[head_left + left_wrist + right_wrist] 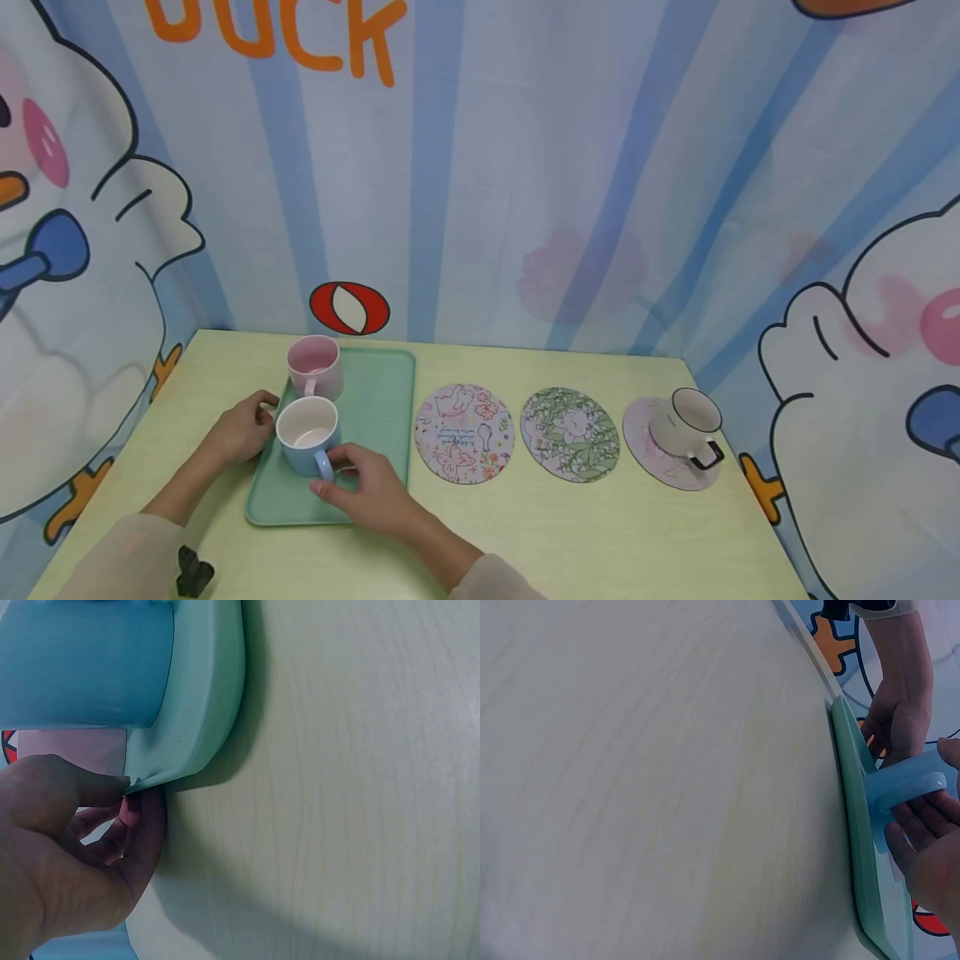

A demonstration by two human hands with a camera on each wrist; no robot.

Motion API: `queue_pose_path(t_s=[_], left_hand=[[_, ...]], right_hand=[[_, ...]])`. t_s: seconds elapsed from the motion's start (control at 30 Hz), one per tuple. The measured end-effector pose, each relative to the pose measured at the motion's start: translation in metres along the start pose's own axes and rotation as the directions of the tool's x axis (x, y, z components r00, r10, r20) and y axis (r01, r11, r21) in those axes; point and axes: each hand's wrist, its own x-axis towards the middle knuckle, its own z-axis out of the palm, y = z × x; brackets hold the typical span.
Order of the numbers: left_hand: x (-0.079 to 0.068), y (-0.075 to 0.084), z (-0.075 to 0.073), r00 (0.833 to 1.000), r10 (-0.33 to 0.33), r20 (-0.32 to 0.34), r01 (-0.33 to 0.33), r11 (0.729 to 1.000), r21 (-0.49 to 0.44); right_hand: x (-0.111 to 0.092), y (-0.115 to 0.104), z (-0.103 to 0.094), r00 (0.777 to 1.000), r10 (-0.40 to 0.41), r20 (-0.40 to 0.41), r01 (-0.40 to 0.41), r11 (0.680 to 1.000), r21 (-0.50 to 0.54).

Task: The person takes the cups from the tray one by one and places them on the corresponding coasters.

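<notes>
A light blue mug with a pale inside stands upright near the front left of a green tray, its handle toward my right hand. Thumb and index finger of that hand are spread on either side of the handle, the other fingers loosely extended in the right wrist view. My left hand is at the tray's left edge. In the left wrist view its thumb and fingers pinch the rim. Behind the blue mug, a pink mug stands at the tray's back left.
Right of the tray lie a pink patterned round coaster and a green floral one. Further right, a white mug with a black handle sits on a pink coaster. A cartoon-printed curtain hangs behind the pale wooden table.
</notes>
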Motion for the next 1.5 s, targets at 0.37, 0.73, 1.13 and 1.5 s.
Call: queue_pose_path(t_s=[0.37, 0.73, 1.13, 1.5], left_hand=[[0.000, 0.000, 0.001, 1.000, 0.007, -0.005, -0.007, 1.000, -0.001], [-0.001, 0.001, -0.001, 1.000, -0.007, -0.004, 0.007, 1.000, -0.003], [-0.002, 0.003, 0.000, 1.000, 0.008, -0.011, -0.008, 1.000, -0.004], [-0.001, 0.000, 0.001, 1.000, 0.000, 0.012, 0.000, 1.000, -0.015]], right_hand=[[0.002, 0.004, 0.010, 0.998, 0.066, 0.018, -0.067, 0.994, 0.083], [0.004, 0.001, 0.014, 0.993, 0.112, 0.048, -0.121, 0.962, 0.244], [0.004, 0.002, 0.013, 0.981, 0.193, -0.005, -0.188, 0.960, 0.207], [0.005, -0.001, 0.005, 0.980, 0.173, -0.101, -0.161, 0.980, 0.120]])
